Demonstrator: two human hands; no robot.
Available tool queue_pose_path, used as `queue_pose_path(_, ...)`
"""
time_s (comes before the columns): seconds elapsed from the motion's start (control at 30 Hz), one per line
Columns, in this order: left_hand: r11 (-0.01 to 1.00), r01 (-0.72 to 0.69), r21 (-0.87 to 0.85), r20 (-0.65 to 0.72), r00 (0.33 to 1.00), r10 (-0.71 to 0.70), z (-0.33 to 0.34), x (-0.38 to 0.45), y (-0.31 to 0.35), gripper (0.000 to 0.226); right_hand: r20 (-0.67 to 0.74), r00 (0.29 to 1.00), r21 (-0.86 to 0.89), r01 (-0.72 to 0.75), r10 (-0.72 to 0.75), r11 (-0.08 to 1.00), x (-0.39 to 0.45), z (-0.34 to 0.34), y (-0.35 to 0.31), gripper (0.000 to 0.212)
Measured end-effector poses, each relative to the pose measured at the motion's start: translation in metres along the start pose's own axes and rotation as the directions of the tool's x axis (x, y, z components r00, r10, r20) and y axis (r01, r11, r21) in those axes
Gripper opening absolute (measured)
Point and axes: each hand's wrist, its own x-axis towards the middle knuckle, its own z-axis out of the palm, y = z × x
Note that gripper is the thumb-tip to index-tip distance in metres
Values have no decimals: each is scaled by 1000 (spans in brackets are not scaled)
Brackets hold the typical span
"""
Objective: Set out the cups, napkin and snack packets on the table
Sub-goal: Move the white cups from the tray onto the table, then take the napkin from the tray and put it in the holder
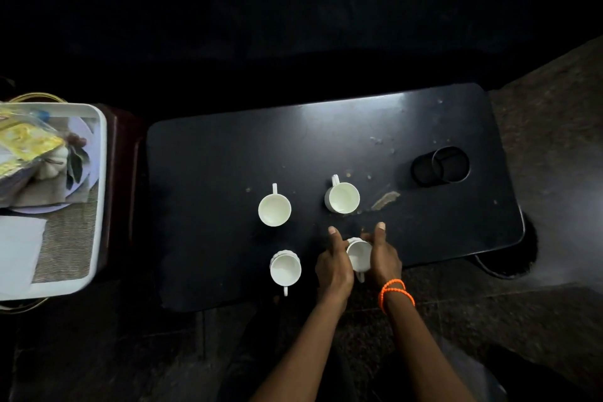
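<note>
Four white cups on the black table (228, 153), all glossy, round-mouthed, each with a thin loop handle. Far left cup (274, 209) and far right cup (342, 197) have handles pointing away from the person; near left cup (285, 268) has a ribbed outer wall, handle toward the person. Fourth cup (359, 256) sits near the table's front edge, cupped between both hands: left hand (333, 266) curled against its left side, right hand (385, 259) wrapped on its right side, forefingers extended past the rim. Orange bead bracelet (395, 294) on right wrist, two strands. Table top smooth, rounded corners, chipped patches. One black mesh cylinder holder (440, 166) far right. White rectangular tray (101, 179) left of the table holds shiny yellow snack packets (26, 143) and one flat white napkin (18, 251).
</note>
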Motion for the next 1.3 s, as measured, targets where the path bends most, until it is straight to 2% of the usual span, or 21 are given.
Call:
queue_pose_path(0.13,999,-40,-18,-46,998,39,-3,2,4,75,-83,994,3,69,-69,998,-4,3,-6,69)
queue_pose_path(0.23,993,-108,-39,-60,993,106,-9,1,14,71,-238,951,58,219,-199,974,-14,8,-17,56)
queue_pose_path(0.3,987,-156,-37,-76,985,152,-16,0,23,70,-287,901,36,349,-325,936,-20,11,-28,51)
queue_pose_path(0.43,977,-180,-111,-113,979,167,-43,-4,48,70,-274,848,-47,460,-454,887,-28,17,-58,42)
queue_pose_path(0.53,955,-192,-225,-143,976,163,-72,-8,71,70,-251,825,-82,503,-506,860,-41,29,-89,45)
queue_pose_path(0.63,915,-267,-302,-231,952,202,-107,-10,90,75,-218,791,-122,559,-572,820,-60,54,-123,44)
queue_pose_path(0.73,884,-319,-341,-322,923,210,-154,-6,101,83,-115,753,-136,635,-648,761,-85,96,-153,47)
queue_pose_path(0.83,847,-361,-391,-410,892,191,-208,4,104,63,19,685,-151,722,-728,675,-114,149,-178,48)
queue_pose_path(0.9,815,-387,-432,-485,861,152,-249,12,100,57,146,639,-132,769,-755,625,-136,188,-190,47)
queue_pose_path(1.0,750,-455,-479,-601,793,97,-315,22,89,54,365,505,-163,862,-782,480,-167,248,-199,46)
queue_pose_path(1.07,728,-484,-486,-666,744,51,-360,25,78,55,503,392,-180,919,-770,350,-186,287,-201,45)
queue_pose_path(1.13,749,-485,-452,-724,689,9,-401,28,65,56,615,310,-180,950,-725,253,-203,323,-199,42)
queue_pose_path(1.23,751,-481,-452,-782,619,-74,-449,30,45,61,741,249,-174,968,-624,180,-225,373,-197,42)
queue_pose_path(1.3,767,-467,-440,-805,583,-107,-471,32,36,66,783,244,-184,970,-573,162,-236,404,-198,37)
